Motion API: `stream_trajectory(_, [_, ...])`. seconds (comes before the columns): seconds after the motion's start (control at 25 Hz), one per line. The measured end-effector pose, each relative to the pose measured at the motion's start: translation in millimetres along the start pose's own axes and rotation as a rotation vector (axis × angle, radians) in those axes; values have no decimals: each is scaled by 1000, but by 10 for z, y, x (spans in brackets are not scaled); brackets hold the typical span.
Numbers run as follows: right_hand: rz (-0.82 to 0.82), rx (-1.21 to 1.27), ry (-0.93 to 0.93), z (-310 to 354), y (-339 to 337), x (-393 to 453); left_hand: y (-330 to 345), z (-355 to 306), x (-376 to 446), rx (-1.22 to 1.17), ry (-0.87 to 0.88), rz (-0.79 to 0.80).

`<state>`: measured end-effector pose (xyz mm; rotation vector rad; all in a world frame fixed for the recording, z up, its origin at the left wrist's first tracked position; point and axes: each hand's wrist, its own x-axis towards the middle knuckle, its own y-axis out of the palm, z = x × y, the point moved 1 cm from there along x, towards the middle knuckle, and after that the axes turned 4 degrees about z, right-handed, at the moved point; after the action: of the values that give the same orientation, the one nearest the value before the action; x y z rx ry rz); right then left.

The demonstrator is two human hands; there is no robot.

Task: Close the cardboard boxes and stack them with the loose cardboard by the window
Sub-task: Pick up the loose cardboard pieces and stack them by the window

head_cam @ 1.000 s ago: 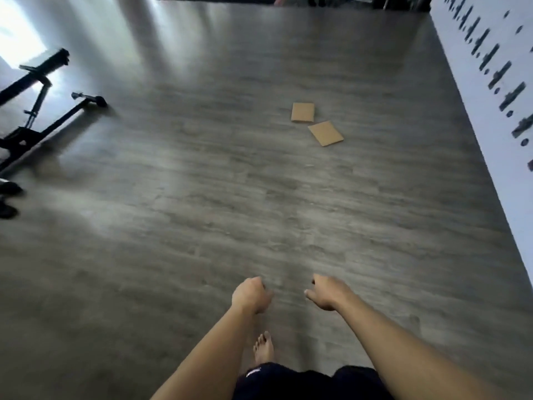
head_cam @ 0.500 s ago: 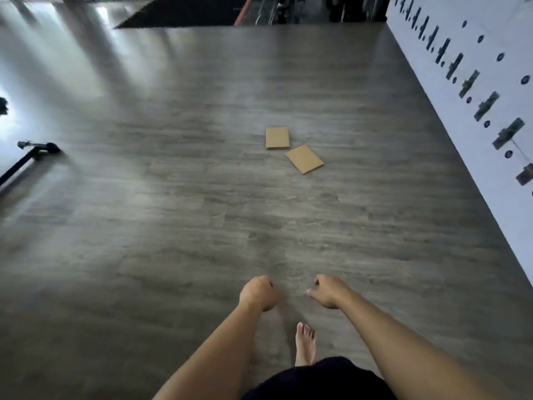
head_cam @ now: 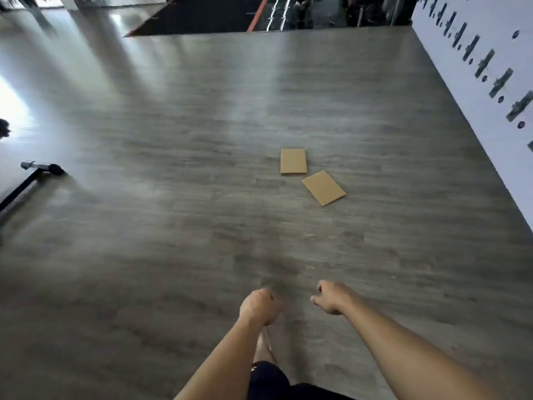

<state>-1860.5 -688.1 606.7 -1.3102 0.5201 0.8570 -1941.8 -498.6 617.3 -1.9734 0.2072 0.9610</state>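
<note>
Two flat tan rectangular cardboard pieces lay on the grey wood-grain plank floor, well ahead of both hands. The squarer flat cardboard piece sat just beyond the angled flat cardboard piece; corners near, contact unclear. Left hand was clenched into a fist, holding nothing. Right hand had fingers loosely curled, also empty. Both hung above the floor, short of the cardboard. White wall with dark marks ran right of the cardboard; black metal stand leg lay far left of it.
</note>
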Motion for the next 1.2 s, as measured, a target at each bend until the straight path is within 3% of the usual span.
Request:
stream_trajectory(0.32, [-134, 34, 78, 1009, -1308, 1015, -1693, -145, 1608, 132, 134, -34])
stream_trajectory(0.48, [-76, 29, 85, 1331, -1721, 1447, -2089, -257, 2123, 143, 149, 3])
stream_trajectory(0.8, [-15, 58, 78, 1446, -2736, 2688, -2931, -456, 3304, 187, 81, 36])
stream_trajectory(1.04, [-5, 48, 55, 1373, -4029, 3684, -3968, -1153, 4340, 158, 39, -45])
stream_trajectory(1.2, [-32, 123, 87, 1216, -4791, 4132, -4332, -1760, 4849, 169, 115, 25])
